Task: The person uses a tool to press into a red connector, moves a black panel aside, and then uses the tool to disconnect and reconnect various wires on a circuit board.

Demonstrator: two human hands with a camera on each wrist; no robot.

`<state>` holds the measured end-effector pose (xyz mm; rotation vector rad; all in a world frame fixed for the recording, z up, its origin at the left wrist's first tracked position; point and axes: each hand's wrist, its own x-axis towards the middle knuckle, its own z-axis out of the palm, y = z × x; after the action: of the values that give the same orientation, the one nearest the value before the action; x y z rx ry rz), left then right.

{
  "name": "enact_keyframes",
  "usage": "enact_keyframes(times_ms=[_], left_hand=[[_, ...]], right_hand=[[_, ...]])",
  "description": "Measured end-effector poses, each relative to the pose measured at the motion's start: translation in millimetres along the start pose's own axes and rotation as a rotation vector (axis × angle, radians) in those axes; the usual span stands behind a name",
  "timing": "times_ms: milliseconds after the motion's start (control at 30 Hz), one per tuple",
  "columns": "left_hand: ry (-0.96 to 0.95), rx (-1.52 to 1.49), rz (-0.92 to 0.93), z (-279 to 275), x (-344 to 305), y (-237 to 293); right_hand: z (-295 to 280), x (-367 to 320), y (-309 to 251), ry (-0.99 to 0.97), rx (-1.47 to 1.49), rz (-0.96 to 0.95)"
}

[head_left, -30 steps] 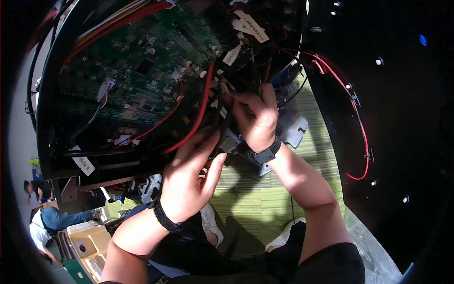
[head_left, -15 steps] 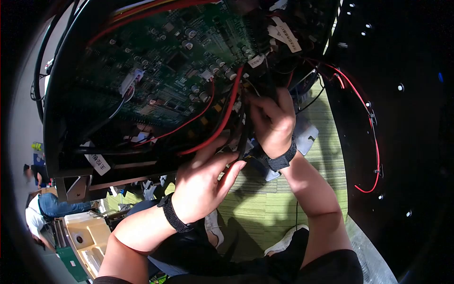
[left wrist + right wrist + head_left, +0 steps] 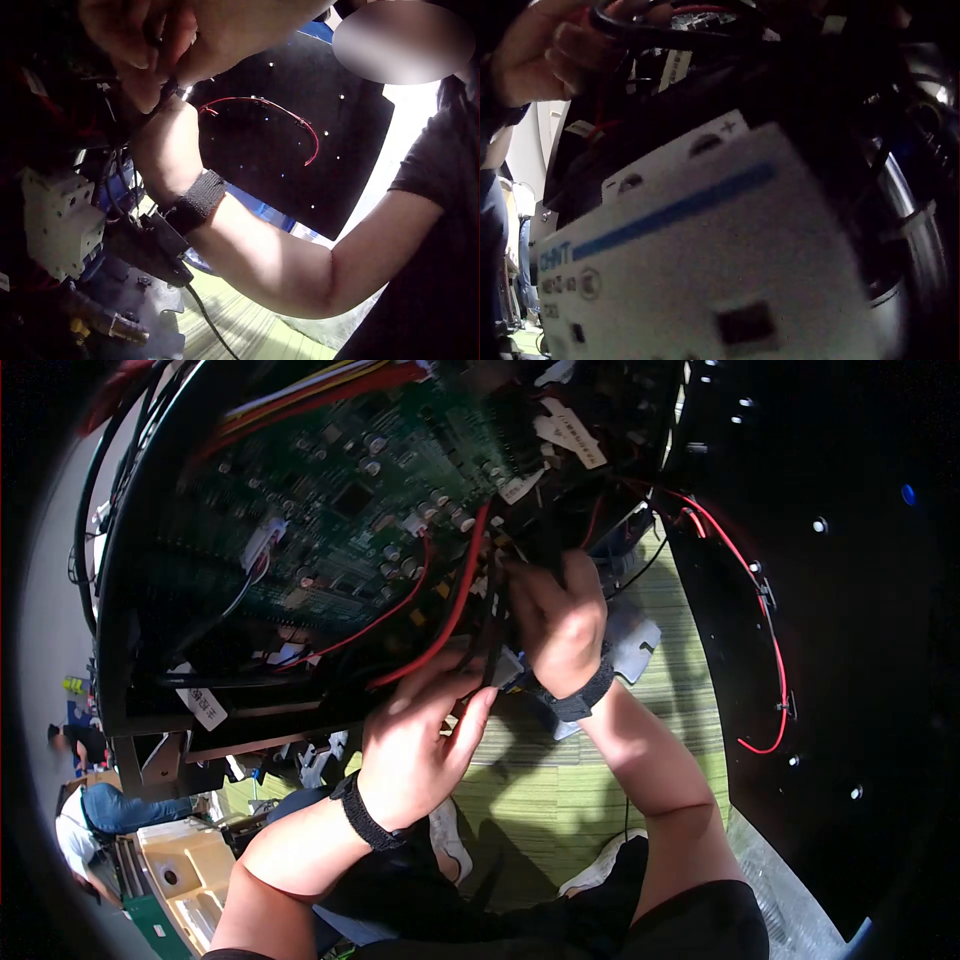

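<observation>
In the head view my left hand [image 3: 415,735] reaches under the cabinet's lower edge, its fingers behind a bundle of black cables [image 3: 492,630] and its thumb in front. The right wrist view shows fingers curled at a thick black cable [image 3: 682,36]. My right hand [image 3: 568,630] is just right of the bundle, fingers bent inward at the black cables; its fingertips are mostly hidden. Close by is a white circuit breaker [image 3: 675,262] with a blue stripe, also in the left wrist view. Above the hands lies a green circuit board [image 3: 330,510].
A thick red cable [image 3: 455,610] curves left of the hands. White paper labels [image 3: 205,705] hang on wires. To the right stands a black panel [image 3: 830,630] with a red wire along it. Below is green carpet [image 3: 540,780]; another person [image 3: 80,830] is at far left.
The head view has shifted, moving the board and hands right and then slightly back left. Both hands stay at the black cables, with the left thumb still in front of them.
</observation>
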<state>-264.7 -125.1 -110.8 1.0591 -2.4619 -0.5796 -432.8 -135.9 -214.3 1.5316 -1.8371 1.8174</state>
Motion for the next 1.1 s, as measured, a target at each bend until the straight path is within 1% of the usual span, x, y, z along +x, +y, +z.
enact_keyframes(times_ms=[67, 167, 267, 333, 367, 433, 467, 533, 633, 667, 733, 867, 967, 1033, 1067, 1100], left_hand=[[-0.008, -0.008, 0.016, -1.2, 1.3, 1.0], [-0.063, 0.007, 0.067, -1.2, 2.1, 0.4], [-0.037, 0.036, 0.107, -1.4, 2.4, 0.6], [-0.057, 0.052, 0.057, -1.4, 1.9, 1.8], [-0.060, 0.054, 0.061, -0.8, 1.8, 2.4], [-0.027, 0.055, 0.035, 1.4, 2.1, 3.0], [-0.029, 0.057, 0.043, 2.6, 2.8, 3.6], [0.018, 0.019, 0.030, 2.8, 3.4, 5.2], [0.005, 0.025, 0.013, 2.3, 3.6, 5.7], [0.003, 0.025, 0.011, 2.0, 3.4, 6.2], [0.010, 0.055, 0.026, 0.8, 3.4, 6.3], [0.005, 0.060, 0.030, -2.2, 3.1, 8.0], [-0.015, 0.043, 0.008, -1.8, 4.2, 9.1], [0.018, 0.080, 0.093, -0.7, 5.0, 5.3], [0.019, 0.078, 0.094, -1.0, 5.2, 6.5], [0.005, 0.058, 0.046, -0.4, 4.8, 8.1]], right_hand=[[2.2, 2.5, -3.2, 0.029, -0.015, -0.020], [3.9, 3.8, -7.6, 0.058, -0.029, 0.030], [1.8, 4.6, -8.0, 0.048, -0.002, 0.056], [-1.6, 3.9, -8.4, -0.036, -0.021, 0.085], [-2.1, 4.1, -6.8, -0.031, -0.023, 0.088], [-2.5, 5.3, -1.0, -0.033, -0.010, 0.024], [-4.7, 6.4, 1.2, -0.026, -0.012, 0.025], [-9.3, 6.9, 4.5, -0.103, -0.015, -0.016], [-14.0, 8.2, 4.7, -0.145, -0.036, -0.030], [-14.7, 8.4, 4.3, -0.147, -0.035, -0.029], [-13.7, 7.8, 3.6, -0.086, -0.053, -0.049], [-8.1, 6.8, 5.2, -0.092, -0.066, -0.081], [-4.8, 6.6, 7.0, -0.140, -0.071, -0.064], [-1.3, 9.4, 8.8, -0.070, -0.095, -0.112], [-1.3, 9.7, 8.7, -0.070, -0.097, -0.113], [-1.8, 9.7, 9.2, -0.095, -0.086, -0.102]])
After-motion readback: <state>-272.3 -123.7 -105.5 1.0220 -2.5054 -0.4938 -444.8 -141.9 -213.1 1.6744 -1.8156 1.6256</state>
